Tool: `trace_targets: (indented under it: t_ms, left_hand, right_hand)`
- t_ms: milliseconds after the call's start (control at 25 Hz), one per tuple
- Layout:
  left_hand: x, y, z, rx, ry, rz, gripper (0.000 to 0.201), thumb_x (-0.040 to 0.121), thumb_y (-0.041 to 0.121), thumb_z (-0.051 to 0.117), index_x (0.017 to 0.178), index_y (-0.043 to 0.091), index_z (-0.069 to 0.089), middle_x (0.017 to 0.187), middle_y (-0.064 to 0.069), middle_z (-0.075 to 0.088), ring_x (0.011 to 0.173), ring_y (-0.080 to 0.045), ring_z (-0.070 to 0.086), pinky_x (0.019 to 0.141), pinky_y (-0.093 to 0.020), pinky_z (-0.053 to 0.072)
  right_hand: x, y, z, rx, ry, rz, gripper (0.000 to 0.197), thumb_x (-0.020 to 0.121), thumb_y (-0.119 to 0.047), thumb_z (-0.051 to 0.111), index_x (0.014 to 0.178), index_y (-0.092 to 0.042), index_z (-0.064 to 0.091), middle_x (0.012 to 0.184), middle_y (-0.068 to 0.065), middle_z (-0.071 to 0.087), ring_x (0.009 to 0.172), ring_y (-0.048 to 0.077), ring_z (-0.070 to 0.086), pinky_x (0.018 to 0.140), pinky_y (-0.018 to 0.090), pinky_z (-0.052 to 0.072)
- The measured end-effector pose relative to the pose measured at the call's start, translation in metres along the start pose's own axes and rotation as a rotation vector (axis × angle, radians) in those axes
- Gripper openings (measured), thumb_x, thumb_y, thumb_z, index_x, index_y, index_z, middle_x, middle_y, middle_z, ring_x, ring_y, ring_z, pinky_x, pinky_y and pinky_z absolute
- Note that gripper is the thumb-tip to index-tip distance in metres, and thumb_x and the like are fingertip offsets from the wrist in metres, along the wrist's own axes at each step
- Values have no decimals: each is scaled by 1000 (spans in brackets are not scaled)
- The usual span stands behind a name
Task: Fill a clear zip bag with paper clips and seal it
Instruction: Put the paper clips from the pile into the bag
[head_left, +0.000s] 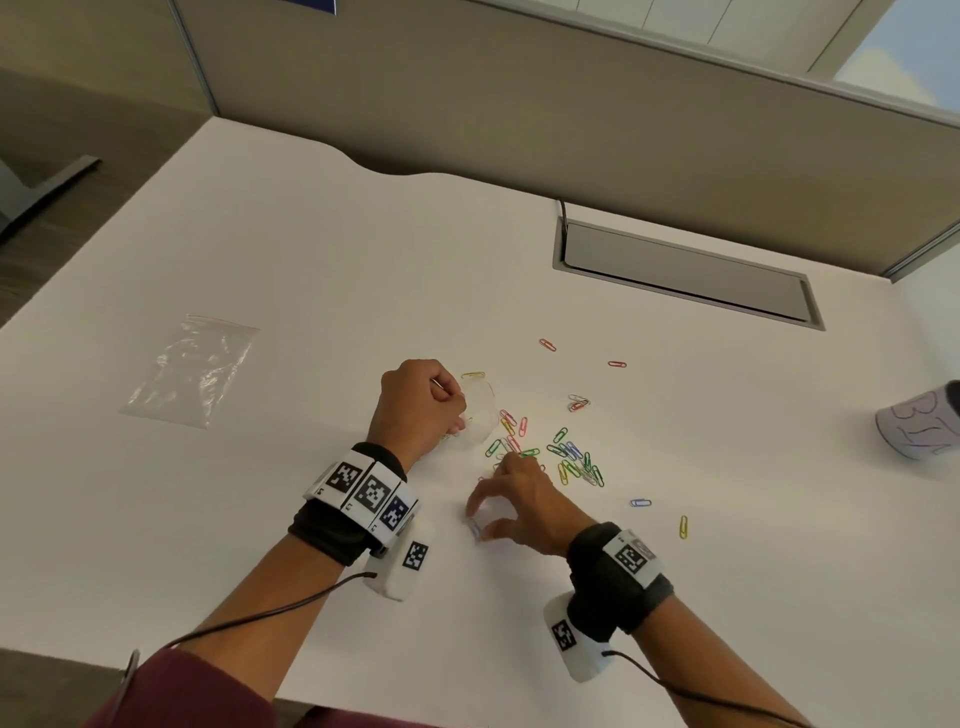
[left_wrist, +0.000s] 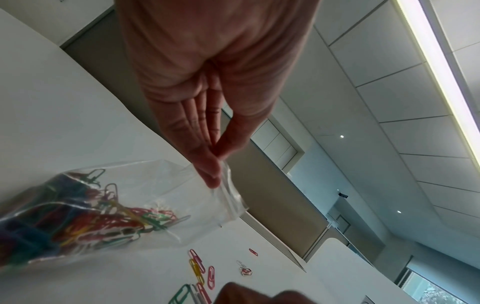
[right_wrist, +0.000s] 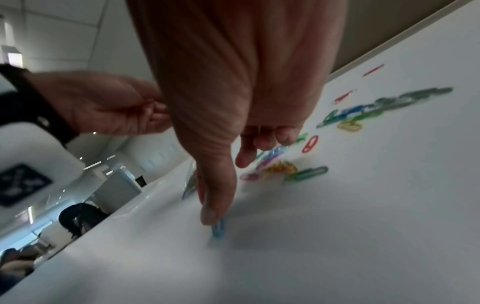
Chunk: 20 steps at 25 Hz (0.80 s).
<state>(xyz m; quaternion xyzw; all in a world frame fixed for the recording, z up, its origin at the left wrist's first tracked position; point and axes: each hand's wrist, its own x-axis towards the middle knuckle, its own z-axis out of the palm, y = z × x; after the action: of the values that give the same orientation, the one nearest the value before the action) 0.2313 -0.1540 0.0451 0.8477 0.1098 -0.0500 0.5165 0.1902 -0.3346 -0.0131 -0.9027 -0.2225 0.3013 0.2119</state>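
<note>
Two zip bags, one patterned cup, roughly thirty loose paper clips (overlapping, blurred)

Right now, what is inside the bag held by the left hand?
The bag holds a heap of coloured paper clips, seen through the plastic. The left hand pinches its mouth; the bag's bottom is out of frame.

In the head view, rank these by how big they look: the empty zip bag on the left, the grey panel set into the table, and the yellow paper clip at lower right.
1. Grey panel, largest.
2. Empty zip bag.
3. Yellow paper clip, by far the smallest.
</note>
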Motion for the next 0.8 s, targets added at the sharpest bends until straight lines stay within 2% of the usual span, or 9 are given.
trace_targets:
  t_ms: [80, 160, 280, 360, 440, 520, 560, 640, 800]
  left_hand:
    - [-1, 0, 0, 12, -8, 7, 3, 83, 0, 64, 81, 0, 67, 61, -9, 71, 54, -21, 73, 61, -31, 62]
    - [0, -1, -1, 8, -1, 5, 4, 83, 0, 64, 81, 0, 67, 62, -11, 72, 54, -19, 73, 63, -32, 63]
    - [0, -3, -1, -6, -2, -3, 4, 83, 0, 64, 80, 0, 67, 64, -14, 73, 54, -19, 74, 65, -38, 64]
    - [-2, -4, -1, -13, -7, -3, 4, 83, 0, 65, 80, 0, 67, 65, -15, 72, 55, -21, 74, 65, -42, 64]
    - [-1, -5, -1, -16, -9, 1, 3, 83, -1, 65, 80, -1, 67, 65, -16, 72, 55, -21, 74, 64, -43, 64]
    - [0, -5, -1, -19, -11, -2, 3, 82, -1, 65, 80, -1, 67, 65, -17, 72, 55, -21, 74, 64, -43, 64]
    - [0, -5, -1, -18, -13, -3, 3, 82, -1, 65, 80, -1, 67, 65, -17, 72, 55, -21, 74, 64, -43, 64]
    - [-1, -4, 0, -13, -16, -2, 3, 82, -1, 65, 81, -1, 67, 66, -16, 72, 56, -21, 74, 64, -42, 64]
    - [-1, -3, 0, -30, -21, -11, 3, 82, -1, 65, 81, -1, 67, 66, -16, 72, 56, -22, 74, 64, -41, 64]
  right_hand:
    - [9, -2, 6, -26, -23, -1, 23, 78, -34, 72, 101, -33, 67, 104, 6, 44, 101, 25, 36, 85, 39, 35]
    - [19, 6, -1, -12, 67, 59, 20, 79, -30, 71, 99, -33, 68, 101, 7, 44, 101, 27, 39, 84, 39, 37]
    - [28, 20, -19, -1, 220, 118, 23, 82, -22, 68, 104, -30, 69, 95, 4, 42, 102, 31, 44, 79, 33, 36]
    - [29, 24, -28, 44, 274, 118, 30, 83, -18, 69, 111, -28, 67, 99, 3, 43, 105, 30, 44, 82, 29, 34]
    - [26, 26, -32, 40, 298, 127, 45, 80, -27, 73, 122, -30, 60, 117, 8, 47, 117, 31, 41, 91, 33, 37]
    - [24, 28, -31, -80, 192, 139, 68, 75, -45, 73, 136, -35, 45, 146, 6, 35, 134, 32, 26, 106, 47, 31]
    - [24, 30, -29, -154, 131, 139, 74, 74, -49, 72, 139, -37, 39, 154, 3, 26, 139, 31, 19, 109, 52, 27]
    - [25, 32, -24, -240, 110, 122, 69, 77, -45, 71, 138, -38, 40, 155, 0, 25, 139, 30, 20, 108, 51, 31]
    - [30, 35, -12, -167, 322, 66, 38, 85, -18, 67, 123, -22, 63, 128, 7, 56, 114, 31, 49, 87, 36, 45]
